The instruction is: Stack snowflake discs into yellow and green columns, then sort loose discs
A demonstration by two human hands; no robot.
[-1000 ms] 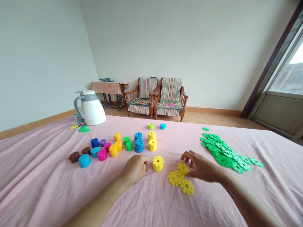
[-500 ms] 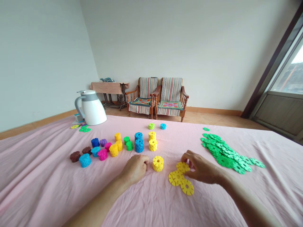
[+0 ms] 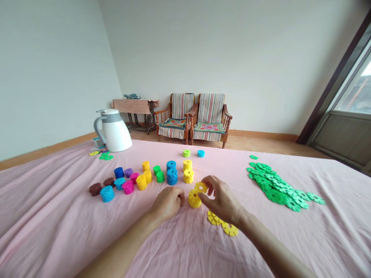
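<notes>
My right hand (image 3: pixel 222 197) grips a yellow notched disc (image 3: pixel 200 187) between thumb and fingers, at the upper right of a short stack of yellow discs (image 3: pixel 194 199). Whether the held disc touches the stack I cannot tell. Left of that stack, my left hand (image 3: pixel 169 202) rests on the cloth with its fingers curled in; what they hold, if anything, is hidden. Several loose yellow discs (image 3: pixel 230 229) lie flat below my right hand, partly covered by it. Beyond the hands stand a taller yellow stack (image 3: pixel 188 176) and a blue stack (image 3: pixel 172 177).
Stacks of orange-yellow (image 3: pixel 141 182), pink (image 3: pixel 128 187), light blue (image 3: pixel 107 194) and brown discs (image 3: pixel 95 189) stand on the left. A pile of green discs (image 3: pixel 275 187) spreads at right. A white jug (image 3: pixel 117 135) stands at the back left of the pink cloth (image 3: pixel 174 251).
My right hand has moved left from the loose yellow discs to the short yellow stack, bringing one disc with it. My left hand stays beside the stack. The view has shifted slightly.
</notes>
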